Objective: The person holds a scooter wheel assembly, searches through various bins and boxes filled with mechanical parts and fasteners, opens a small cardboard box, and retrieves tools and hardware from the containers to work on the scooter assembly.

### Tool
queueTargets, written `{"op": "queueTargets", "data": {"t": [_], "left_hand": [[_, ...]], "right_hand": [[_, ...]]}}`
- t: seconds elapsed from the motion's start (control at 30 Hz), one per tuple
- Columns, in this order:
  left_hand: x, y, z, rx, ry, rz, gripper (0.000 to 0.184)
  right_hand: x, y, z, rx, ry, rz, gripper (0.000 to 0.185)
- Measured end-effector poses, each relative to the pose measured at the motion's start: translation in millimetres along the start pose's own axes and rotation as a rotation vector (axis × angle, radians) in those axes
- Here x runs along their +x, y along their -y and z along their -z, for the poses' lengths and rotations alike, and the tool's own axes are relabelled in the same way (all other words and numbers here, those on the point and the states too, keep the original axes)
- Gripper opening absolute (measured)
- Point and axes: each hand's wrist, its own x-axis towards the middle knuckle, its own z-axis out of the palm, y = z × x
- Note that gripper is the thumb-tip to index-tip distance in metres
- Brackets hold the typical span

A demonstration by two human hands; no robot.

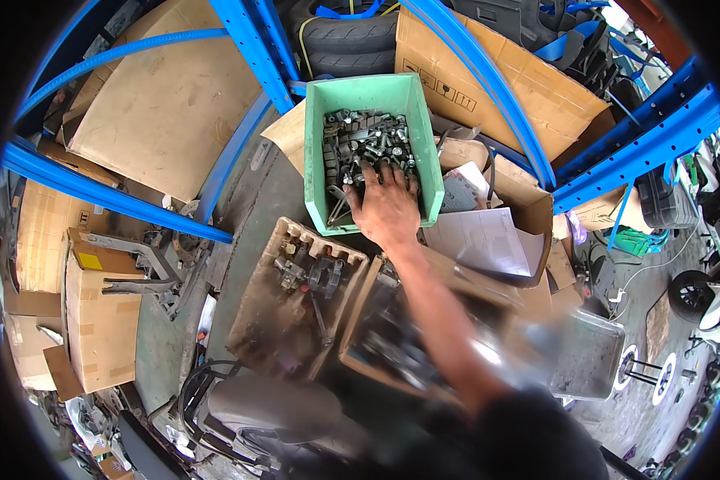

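My right hand [388,208] reaches palm down over the near side of a green plastic bin [316,164]. Its fingers are stretched out and a little apart, with the tips on a heap of metal bolts [380,136]. Nothing shows gripped in it, though the undersides of the fingers are hidden. Small metal blocks or links lie among the bolts toward the left wall of the bin. A thin bent metal piece [338,206] rests in the near left corner, beside my thumb. My left hand is out of view.
A dirty cardboard tray [248,320] with metal parts lies below the bin, beside a blurred box of parts. Right of the bin, an open carton [536,232] holds papers. Blue rack beams [120,192] frame both sides; tyres [352,36] stand behind. A dark seat [272,404] is nearest me.
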Motion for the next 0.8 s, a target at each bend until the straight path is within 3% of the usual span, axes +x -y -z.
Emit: {"op": "queueTargets", "data": {"t": [0.13,0.2,0.27,0.3,0.33,0.37,0.4,0.47,0.57,0.63,0.73,0.8], "left_hand": [[1.8,3.0,16.7,0.028,0.020,0.011,0.042],[1.7,6.9,39.8,0.074,0.025,0.020,0.042],[4.7,23.3,83.4,0.153,0.047,0.046,0.042],[4.0,31.8,107.2,0.215,0.062,0.069,0.042],[-8.5,6.3,89.7,0.336,-0.001,0.152,0.046],[-21.8,-25.7,65.2,0.450,-0.055,0.243,0.051],[-21.2,-32.3,61.3,0.449,-0.007,0.214,0.041],[-23.3,-49.0,49.8,0.437,0.119,0.157,0.034],[-27.0,-53.9,49.5,0.468,0.145,0.133,0.036],[-31.1,-49.6,58.4,0.478,0.107,0.182,0.039],[-38.0,-34.6,68.5,0.522,-0.028,0.155,0.043],[-35.9,-39.0,72.5,0.438,0.074,0.224,0.045]], "right_hand": [[-6.1,4.0,24.6,0.214,-0.176,0.086,0.044],[-22.6,5.3,50.1,0.652,-0.290,0.093,0.037],[-36.6,-10.4,81.6,0.542,-0.446,0.158,0.031],[-39.3,-34.3,74.5,0.554,-0.499,0.115,0.037],[-38.3,-42.3,80.6,0.627,-0.477,-0.064,0.032],[-29.2,-58.9,79.5,0.835,-0.373,-0.036,0.034],[-14.8,-66.6,74.4,1.063,-0.265,-0.245,0.041],[3.6,-79.6,81.0,1.109,0.190,-0.556,0.050],[33.3,-132.7,62.9,1.217,0.546,-0.381,0.045],[41.5,-117.4,82.4,1.070,0.683,-0.504,0.036],[37.5,-100.4,93.8,1.039,0.638,-0.525,0.033],[44.7,-113.4,95.9,1.030,0.628,-0.529,0.031]]}}
